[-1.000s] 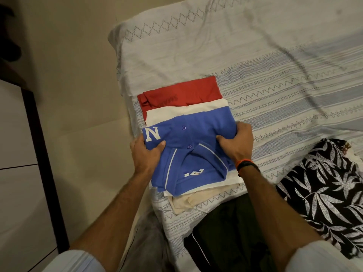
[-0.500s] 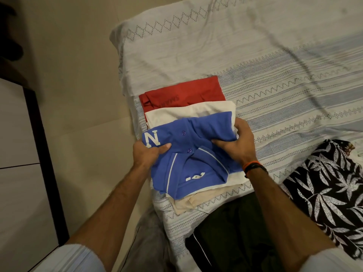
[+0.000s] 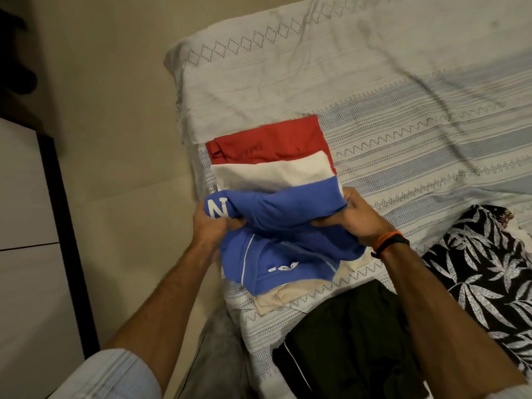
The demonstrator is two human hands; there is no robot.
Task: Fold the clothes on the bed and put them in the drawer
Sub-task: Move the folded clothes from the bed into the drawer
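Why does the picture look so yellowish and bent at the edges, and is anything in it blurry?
Head view: warm, dim indoor light tints the bedsheet and floor yellow; the wide-angle lens bows the bed's edges; a long soft shadow crosses the sheet; the left hand gripping the blue polo shirt is slightly motion-blurred, the right hand sharper; the dark garment loses detail in shade.

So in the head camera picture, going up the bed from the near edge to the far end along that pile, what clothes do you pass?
Dark green garment → cream garment → blue polo shirt, gripped by the left hand and right hand → white folded garment → red folded garment → bare striped bedsheet.
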